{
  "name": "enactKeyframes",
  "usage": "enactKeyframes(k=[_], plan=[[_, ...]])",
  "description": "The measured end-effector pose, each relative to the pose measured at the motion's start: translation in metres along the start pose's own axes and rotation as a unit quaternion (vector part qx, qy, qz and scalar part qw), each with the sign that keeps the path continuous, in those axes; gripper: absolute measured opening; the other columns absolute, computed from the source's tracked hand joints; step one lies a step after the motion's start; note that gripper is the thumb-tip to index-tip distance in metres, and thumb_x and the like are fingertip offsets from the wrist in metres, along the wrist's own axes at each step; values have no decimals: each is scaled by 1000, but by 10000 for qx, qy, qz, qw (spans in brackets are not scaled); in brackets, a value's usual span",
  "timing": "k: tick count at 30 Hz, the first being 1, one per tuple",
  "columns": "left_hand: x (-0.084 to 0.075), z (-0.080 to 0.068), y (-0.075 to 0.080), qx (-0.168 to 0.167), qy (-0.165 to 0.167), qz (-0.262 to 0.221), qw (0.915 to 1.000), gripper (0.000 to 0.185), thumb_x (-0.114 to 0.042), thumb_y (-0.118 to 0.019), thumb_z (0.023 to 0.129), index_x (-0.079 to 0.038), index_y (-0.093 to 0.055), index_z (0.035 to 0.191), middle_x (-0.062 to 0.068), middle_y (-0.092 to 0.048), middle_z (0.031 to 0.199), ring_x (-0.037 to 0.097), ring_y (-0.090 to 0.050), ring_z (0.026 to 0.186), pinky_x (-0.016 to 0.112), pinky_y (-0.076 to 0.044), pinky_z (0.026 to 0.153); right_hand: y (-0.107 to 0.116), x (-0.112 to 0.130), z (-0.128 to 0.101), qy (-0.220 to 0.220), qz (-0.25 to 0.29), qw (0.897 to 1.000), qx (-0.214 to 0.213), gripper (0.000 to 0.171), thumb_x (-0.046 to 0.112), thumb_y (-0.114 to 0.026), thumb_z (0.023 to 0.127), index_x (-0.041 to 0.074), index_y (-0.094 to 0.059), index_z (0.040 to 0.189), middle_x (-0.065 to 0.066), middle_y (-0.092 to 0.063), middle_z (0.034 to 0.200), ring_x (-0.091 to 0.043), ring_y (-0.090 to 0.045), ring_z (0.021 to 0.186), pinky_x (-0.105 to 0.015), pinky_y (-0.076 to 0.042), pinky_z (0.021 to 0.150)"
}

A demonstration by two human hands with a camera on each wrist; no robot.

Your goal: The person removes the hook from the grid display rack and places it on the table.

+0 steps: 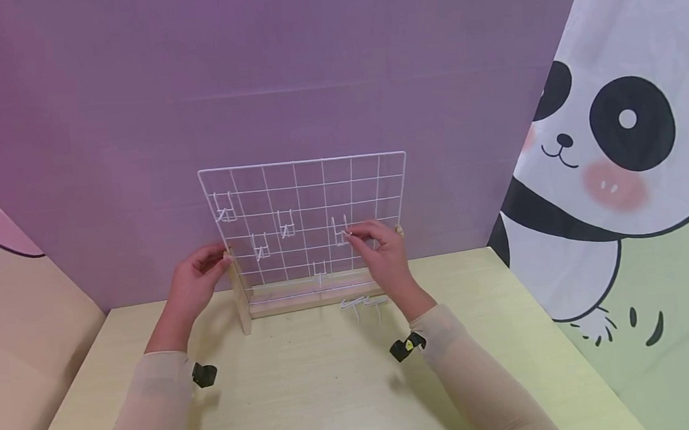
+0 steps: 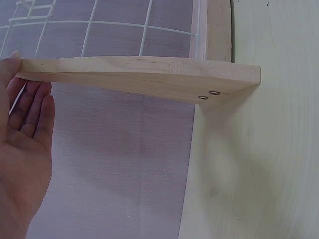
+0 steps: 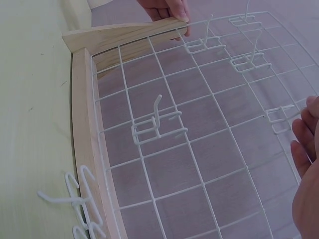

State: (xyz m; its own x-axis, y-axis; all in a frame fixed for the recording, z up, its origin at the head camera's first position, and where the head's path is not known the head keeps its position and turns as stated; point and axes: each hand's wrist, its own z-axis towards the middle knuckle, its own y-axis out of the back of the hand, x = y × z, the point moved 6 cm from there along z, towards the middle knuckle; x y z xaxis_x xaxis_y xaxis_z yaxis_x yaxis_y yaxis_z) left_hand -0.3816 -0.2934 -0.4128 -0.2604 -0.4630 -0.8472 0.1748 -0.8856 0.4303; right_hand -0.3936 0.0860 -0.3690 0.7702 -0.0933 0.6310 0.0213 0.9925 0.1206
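A white wire grid panel (image 1: pixel 293 162) stands in a wooden base at the back of the table. My left hand (image 1: pixel 195 279) pinches the top of the base's left wooden side post (image 2: pixel 144 69) between thumb and fingers. At the right part of the grid, my right hand (image 1: pixel 385 252) pinches the prong of a white wire hook (image 3: pixel 279 119), whose frame lies against the grid wires. Several more white hooks hang on the panel, among them an upper-left hook (image 1: pixel 225 214), a middle hook (image 1: pixel 287 229) and a low hook (image 3: pixel 158 130).
Two loose white hooks (image 1: pixel 353 303) lie on the pale wooden table (image 1: pixel 309 391) in front of the base, below my right hand. A purple backdrop (image 1: pixel 310 64) rises behind the grid. To the right is a wall covering with a panda picture (image 1: pixel 612 176).
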Motion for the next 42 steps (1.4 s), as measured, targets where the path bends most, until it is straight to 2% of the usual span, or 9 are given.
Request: enactKeyframes(k=[6,12,18,23,27,33,35,42], plan=[[0,-1,0,4,16,21,10000,47,-29,-67,113,0,-65,150,22,-68,145,27,-63,132,8,-50,97,3,1,-5,26,-124,9999,20,14,-14,-81,91,-5,-81,101,-19,-77,97,-9,-66,86,-23,-54,79],[0,-1,1,-24,-30,66,10000,45,-27,-68,113,1,-66,148,22,-68,144,26,-64,131,7,-50,97,7,1,-12,46,-232,9996,130,12,-12,-82,92,-3,-82,101,-17,-76,93,-13,-66,85,-21,-54,79],[1,-1,0,20,-25,46,10000,46,-27,-67,114,1,-64,150,23,-67,145,36,-62,136,8,-51,97,11,-3,-19,-109,-282,9990,332,13,-11,-81,94,-2,-83,104,-15,-77,95,-20,-69,86,-19,-56,78],[0,-2,0,30,-3,34,10000,46,-27,-67,114,1,-64,151,23,-67,146,37,-61,136,8,-50,97,14,-5,-24,-109,-364,9979,517,13,-10,-81,95,-4,-83,106,-16,-76,96,-21,-70,86,-21,-57,80],[-1,-2,0,16,-22,53,10000,46,-28,-67,114,0,-64,150,22,-67,145,32,-62,133,7,-49,96,16,-6,-27,-41,-421,9970,656,13,-8,-81,96,-2,-83,106,-16,-77,97,-20,-70,86,-22,-57,75],[-1,-1,1,-40,-75,20,10000,44,-26,-68,113,2,-66,147,23,-68,144,5,-62,121,7,-49,95,14,-6,-32,48,-420,9959,805,14,-9,-81,95,1,-83,104,-13,-78,97,-18,-69,83,-25,-59,70],[0,-1,1,-39,-66,18,10000,44,-27,-68,113,1,-66,148,23,-68,144,3,-61,120,7,-49,95,13,-6,-33,106,-388,9956,846,14,-11,-81,94,0,-83,103,-12,-78,96,-19,-69,83,-27,-60,70],[1,1,1,15,18,12,10000,46,-28,-67,114,0,-65,149,23,-67,145,34,-62,135,9,-51,96,10,-10,-40,211,-504,9940,951,16,-12,-82,93,1,-84,102,-10,-79,94,-25,-69,83,-21,-56,73]])
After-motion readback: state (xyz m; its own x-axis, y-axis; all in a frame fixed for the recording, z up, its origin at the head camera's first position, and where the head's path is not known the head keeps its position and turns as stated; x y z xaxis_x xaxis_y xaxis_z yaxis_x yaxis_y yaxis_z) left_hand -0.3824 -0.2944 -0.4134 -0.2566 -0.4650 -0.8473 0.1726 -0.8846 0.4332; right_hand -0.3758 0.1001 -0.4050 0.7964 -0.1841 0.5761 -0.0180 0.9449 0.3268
